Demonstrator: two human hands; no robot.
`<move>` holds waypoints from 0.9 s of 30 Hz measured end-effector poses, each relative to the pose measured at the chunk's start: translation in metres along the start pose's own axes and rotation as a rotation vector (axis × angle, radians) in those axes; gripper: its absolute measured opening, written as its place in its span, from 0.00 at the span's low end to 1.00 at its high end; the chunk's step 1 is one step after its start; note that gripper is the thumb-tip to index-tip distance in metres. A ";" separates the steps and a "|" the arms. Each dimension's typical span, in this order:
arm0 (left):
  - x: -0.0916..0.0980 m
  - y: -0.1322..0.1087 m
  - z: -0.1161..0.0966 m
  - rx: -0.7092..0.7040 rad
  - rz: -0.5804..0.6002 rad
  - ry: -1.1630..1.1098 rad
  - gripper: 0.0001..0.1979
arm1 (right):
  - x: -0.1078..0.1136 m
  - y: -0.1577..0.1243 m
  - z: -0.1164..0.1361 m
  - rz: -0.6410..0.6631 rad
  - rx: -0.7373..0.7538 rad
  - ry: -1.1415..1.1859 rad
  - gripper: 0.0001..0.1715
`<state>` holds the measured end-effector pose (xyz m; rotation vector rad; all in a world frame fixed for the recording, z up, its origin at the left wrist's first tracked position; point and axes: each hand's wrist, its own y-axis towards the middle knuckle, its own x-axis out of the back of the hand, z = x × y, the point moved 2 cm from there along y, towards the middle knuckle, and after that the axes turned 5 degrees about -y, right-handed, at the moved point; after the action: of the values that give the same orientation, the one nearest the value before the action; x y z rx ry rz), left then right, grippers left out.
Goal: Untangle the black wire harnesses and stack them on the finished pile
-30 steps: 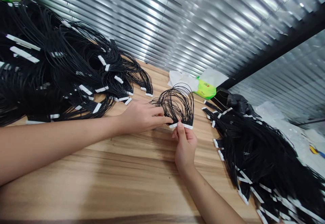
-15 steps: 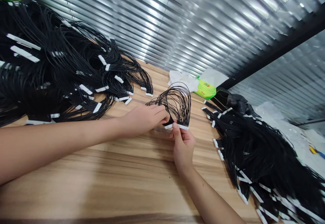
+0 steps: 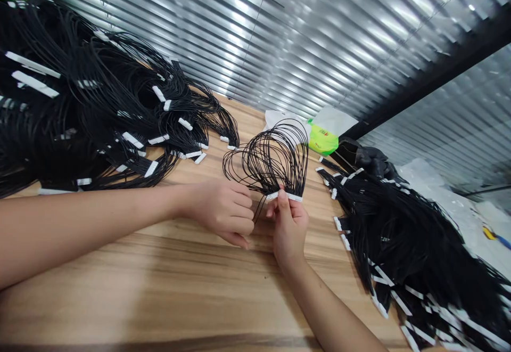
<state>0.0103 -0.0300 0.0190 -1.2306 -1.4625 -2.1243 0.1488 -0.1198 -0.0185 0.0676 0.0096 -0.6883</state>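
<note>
My right hand (image 3: 290,227) pinches the white connector (image 3: 294,197) of a wire harness, thumb on the near side. Thin black wires (image 3: 275,152) rise from that connector and arch over in loops above the table. To its left, my left hand (image 3: 227,211) is closed with the fingers curled down. A few black strands run down from the harness to its fingertips, which seem to grip them; the exact grip is hidden behind the fingers.
A large heap of black wire harnesses (image 3: 99,101) with white connectors covers the left. Another harness pile (image 3: 407,229) lies at the right. Behind the hands are white tissue (image 3: 275,120) and a green packet (image 3: 322,140) on the wooden table (image 3: 199,293), before a corrugated metal wall.
My left hand has moved left and down from beside the connector, its fingers now curled lower. The wire loops stand wider and higher. My right hand keeps its pinch almost in place.
</note>
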 end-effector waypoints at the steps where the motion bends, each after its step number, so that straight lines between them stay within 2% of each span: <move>1: -0.001 -0.001 -0.001 0.002 0.002 -0.022 0.17 | 0.000 0.000 0.000 -0.004 0.005 -0.008 0.21; 10: -0.002 -0.005 0.000 0.029 0.030 -0.037 0.16 | 0.002 0.001 -0.002 -0.041 0.030 -0.004 0.23; 16: -0.001 -0.003 -0.003 0.059 0.178 -0.190 0.16 | 0.002 -0.001 -0.001 -0.049 0.021 0.001 0.21; 18: 0.000 -0.003 -0.002 0.106 0.115 -0.126 0.14 | 0.003 0.000 -0.001 -0.056 0.010 0.010 0.21; 22: 0.003 -0.008 0.006 0.218 -0.132 0.068 0.13 | 0.006 0.007 -0.003 -0.106 -0.015 0.047 0.22; 27: 0.005 -0.017 0.023 0.528 -0.270 0.031 0.23 | 0.008 0.011 -0.007 -0.146 -0.045 0.073 0.22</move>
<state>0.0075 -0.0015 0.0147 -0.8359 -2.0914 -1.7101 0.1617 -0.1155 -0.0249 0.0493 0.1008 -0.8306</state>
